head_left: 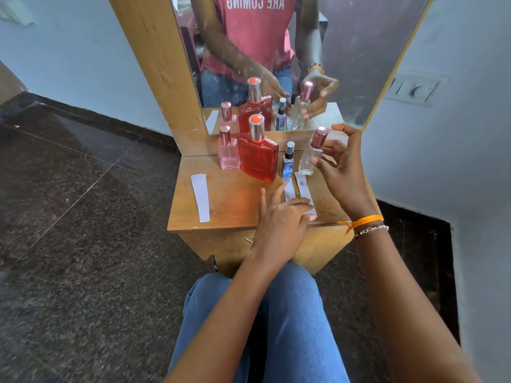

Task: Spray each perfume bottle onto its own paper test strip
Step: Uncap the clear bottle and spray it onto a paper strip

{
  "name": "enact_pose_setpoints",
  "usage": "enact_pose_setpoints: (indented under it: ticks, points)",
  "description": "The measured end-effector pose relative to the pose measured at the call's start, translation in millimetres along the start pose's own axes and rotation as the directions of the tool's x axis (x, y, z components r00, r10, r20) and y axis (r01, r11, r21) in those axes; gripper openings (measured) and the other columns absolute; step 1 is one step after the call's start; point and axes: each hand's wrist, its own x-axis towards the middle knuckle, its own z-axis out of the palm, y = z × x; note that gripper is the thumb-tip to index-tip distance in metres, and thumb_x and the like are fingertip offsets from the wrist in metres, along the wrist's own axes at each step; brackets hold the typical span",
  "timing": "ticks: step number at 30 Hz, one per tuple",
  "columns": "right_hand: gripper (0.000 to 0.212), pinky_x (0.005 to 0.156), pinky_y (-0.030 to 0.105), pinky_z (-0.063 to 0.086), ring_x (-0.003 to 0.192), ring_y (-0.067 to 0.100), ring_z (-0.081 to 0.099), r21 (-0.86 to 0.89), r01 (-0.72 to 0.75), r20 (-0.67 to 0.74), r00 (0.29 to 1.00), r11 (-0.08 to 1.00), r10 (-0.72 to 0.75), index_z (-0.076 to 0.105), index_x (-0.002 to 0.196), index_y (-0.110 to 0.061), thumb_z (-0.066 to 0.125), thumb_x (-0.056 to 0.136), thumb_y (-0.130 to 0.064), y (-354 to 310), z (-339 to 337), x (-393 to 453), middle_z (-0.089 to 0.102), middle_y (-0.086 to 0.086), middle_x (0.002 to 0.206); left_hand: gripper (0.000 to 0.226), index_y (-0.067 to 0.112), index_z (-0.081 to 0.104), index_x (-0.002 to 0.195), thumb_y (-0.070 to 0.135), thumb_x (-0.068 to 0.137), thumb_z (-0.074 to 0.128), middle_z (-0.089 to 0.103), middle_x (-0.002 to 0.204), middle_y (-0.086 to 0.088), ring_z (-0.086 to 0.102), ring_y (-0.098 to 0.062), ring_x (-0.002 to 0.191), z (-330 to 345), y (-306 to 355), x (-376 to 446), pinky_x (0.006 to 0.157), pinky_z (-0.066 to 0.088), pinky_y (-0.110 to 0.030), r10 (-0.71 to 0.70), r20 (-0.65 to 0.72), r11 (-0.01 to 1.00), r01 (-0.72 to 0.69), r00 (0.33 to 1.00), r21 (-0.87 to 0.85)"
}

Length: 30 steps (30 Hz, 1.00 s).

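Four perfume bottles stand at the back of a small wooden table (221, 214): a pink bottle (229, 154), a large red bottle (258, 158), a small blue bottle (287, 165) and a clear bottle (309, 157) with a rose cap. The clear bottle leans to the right with its base on the table, and my right hand (344, 172) holds it loosely between thumb and fingers. My left hand (282, 219) lies flat on the near ends of two white paper strips (302, 186) in front of the blue and clear bottles. A third strip (201, 197) lies alone at the table's left.
A mirror (359, 64) in a wooden frame rises right behind the bottles and doubles them and my hands. Dark stone floor surrounds the table. My knees in jeans are below the table's front edge. A wall with a switch plate (414, 89) is close on the right.
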Motion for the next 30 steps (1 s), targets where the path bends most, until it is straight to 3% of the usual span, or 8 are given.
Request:
enact_pose_setpoints:
  ticks: [11,17,27,30]
  points:
    - [0.056,0.090,0.018,0.050,0.101,0.016,0.062,-0.044,0.002,0.029,1.000,0.999,-0.001,0.030,0.122,-0.020,0.058,0.084,0.011,4.9,3.9,-0.7,0.063,0.011,0.108,0.031,0.023,0.062,0.122,0.020,0.093,0.053,0.058,0.131,0.009,0.016,-0.015,0.142,1.7,-5.3,-1.4,0.109,-0.013,-0.033,0.005,-0.003,0.998,-0.005,1.000,-0.056]
    - [0.057,0.092,0.017,0.049,0.105,0.018,0.062,-0.067,-0.013,0.039,0.999,0.998,0.016,0.031,0.125,-0.017,0.059,0.084,0.011,10.1,4.7,0.0,0.061,0.000,0.105,0.031,0.023,0.063,0.121,0.018,0.092,0.053,0.058,0.131,0.009,0.017,-0.015,0.142,1.9,-8.1,0.5,0.110,-0.011,-0.033,0.005,0.003,0.997,-0.004,1.000,-0.072]
    - [0.058,0.088,0.013,0.047,0.103,0.018,0.061,-0.070,-0.011,0.044,0.999,0.997,0.014,0.030,0.127,-0.015,0.058,0.084,0.012,10.9,6.8,2.7,0.062,0.013,0.107,0.030,0.023,0.062,0.121,0.018,0.093,0.054,0.058,0.132,0.009,0.017,-0.014,0.143,1.7,-10.2,0.1,0.114,-0.006,-0.035,0.000,0.026,0.994,0.003,1.000,-0.105]
    - [0.058,0.089,0.012,0.048,0.106,0.018,0.060,-0.078,-0.020,0.043,0.999,0.997,0.023,0.030,0.128,-0.016,0.058,0.084,0.011,13.8,6.2,1.6,0.061,0.006,0.107,0.030,0.022,0.062,0.121,0.018,0.093,0.054,0.058,0.132,0.009,0.016,-0.013,0.143,0.9,-11.0,-0.2,0.114,-0.006,-0.034,0.001,0.028,0.994,0.002,1.000,-0.111]
